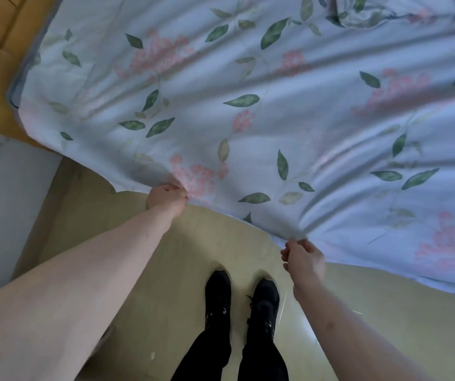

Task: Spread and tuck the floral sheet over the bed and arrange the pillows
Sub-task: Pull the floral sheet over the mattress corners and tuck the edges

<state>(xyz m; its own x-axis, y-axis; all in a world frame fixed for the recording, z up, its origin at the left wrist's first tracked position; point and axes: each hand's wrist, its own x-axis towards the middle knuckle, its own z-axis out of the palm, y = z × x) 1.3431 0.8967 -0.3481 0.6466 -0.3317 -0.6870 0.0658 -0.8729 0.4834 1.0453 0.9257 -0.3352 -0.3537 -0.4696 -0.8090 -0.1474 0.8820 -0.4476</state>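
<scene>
Bare forearms, black trousers, black lace-up shoes

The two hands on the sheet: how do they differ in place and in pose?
The left hand grips the sheet edge farther from the body, near its left corner; the right hand grips the edge nearer the body. The left arm is stretched out long; the right arm reaches less far. Both hands pinch bunched cloth, and folds fan out from each grip.
</scene>
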